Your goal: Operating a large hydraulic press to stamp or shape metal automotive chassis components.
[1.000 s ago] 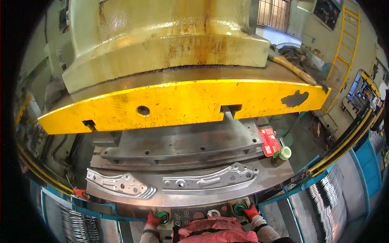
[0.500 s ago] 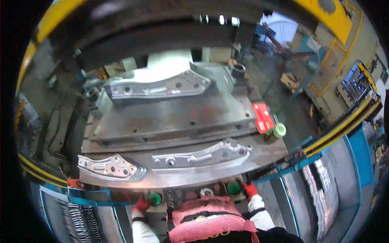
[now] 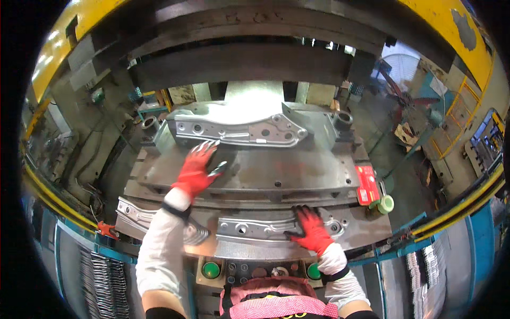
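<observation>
**Both gloved hands reaching into the open press die**

I am watching the left hand in its red glove stretching across the dark grey steel die block, fingers spread wide, holding nothing, its fingertips arriving just at the near edge of the far pressed metal panel, a long silvery stamping with round holes. The right hand, also red-gloved, is lying flat and open on the near silvery stamped panel, which is resting along the front ledge of the die.

My reading is that the unloading step is in hand: the far panel is being reached for while the near one is being steadied. The next move, I judge, calls for the left fingers closing over that panel's edge and lifting it clear of its seat.

The heavy upper die is hanging above both arms, and that is the thing standing over the reach. Two round green push-buttons are sitting on the console below, a red flat tag and a green-white tape roll to the right.
</observation>
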A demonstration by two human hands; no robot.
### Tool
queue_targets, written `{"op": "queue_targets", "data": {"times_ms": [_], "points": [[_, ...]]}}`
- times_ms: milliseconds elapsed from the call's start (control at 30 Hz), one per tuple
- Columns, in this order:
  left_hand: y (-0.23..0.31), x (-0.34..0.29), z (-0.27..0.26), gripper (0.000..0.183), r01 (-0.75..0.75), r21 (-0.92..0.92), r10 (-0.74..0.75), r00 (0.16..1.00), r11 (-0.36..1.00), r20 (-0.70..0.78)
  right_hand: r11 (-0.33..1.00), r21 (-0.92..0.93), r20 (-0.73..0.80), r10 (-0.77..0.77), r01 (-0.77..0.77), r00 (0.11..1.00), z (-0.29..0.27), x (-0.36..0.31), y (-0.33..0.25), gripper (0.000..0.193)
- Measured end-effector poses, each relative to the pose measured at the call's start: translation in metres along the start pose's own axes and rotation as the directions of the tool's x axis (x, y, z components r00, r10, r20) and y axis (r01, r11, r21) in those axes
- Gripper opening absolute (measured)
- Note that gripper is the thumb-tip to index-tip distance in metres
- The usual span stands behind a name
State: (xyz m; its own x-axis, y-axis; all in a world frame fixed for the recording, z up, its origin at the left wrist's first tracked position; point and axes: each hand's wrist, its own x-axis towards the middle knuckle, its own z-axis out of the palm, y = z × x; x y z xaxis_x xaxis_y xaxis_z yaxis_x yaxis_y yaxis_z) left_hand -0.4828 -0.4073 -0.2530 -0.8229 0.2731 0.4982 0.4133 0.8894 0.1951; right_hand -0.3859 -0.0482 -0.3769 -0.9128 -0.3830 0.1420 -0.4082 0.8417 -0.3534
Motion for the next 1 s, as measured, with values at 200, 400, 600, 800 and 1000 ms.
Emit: {"op": "queue_targets", "data": {"times_ms": [200, 400, 600, 800, 1000], "points": [[0.005, 0.114, 0.072, 0.058, -0.090, 0.332, 0.113, 0.992, 0.939, -0.051, 0.991, -0.097, -0.041, -0.094, 0.090, 0.995, 0.012, 0.008, -0.019, 0.075], [-0.005, 0.158, 0.071, 0.025, -0.105, 0.477, -0.016, 0.970, 0.872, 0.243, 0.996, -0.034, -0.044, -0.086, 0.085, 0.995, 0.012, 0.009, -0.022, 0.071], [0.009, 0.115, -0.039, 0.036, -0.158, 0.617, 0.228, 0.973, 0.771, -0.035, 0.998, -0.046, -0.070, -0.043, 0.040, 0.997, 0.027, 0.003, -0.009, 0.071], [0.001, 0.071, -0.049, 0.068, -0.118, 0.617, 0.012, 0.985, 0.778, 0.173, 0.996, -0.076, -0.060, -0.061, 0.056, 0.996, 0.023, 0.005, -0.016, 0.069], [0.015, 0.088, 0.023, 0.063, -0.169, 0.515, 0.099, 0.982, 0.840, 0.162, 0.996, -0.078, -0.072, -0.050, 0.045, 0.996, 0.025, 0.004, -0.016, 0.069]]}}
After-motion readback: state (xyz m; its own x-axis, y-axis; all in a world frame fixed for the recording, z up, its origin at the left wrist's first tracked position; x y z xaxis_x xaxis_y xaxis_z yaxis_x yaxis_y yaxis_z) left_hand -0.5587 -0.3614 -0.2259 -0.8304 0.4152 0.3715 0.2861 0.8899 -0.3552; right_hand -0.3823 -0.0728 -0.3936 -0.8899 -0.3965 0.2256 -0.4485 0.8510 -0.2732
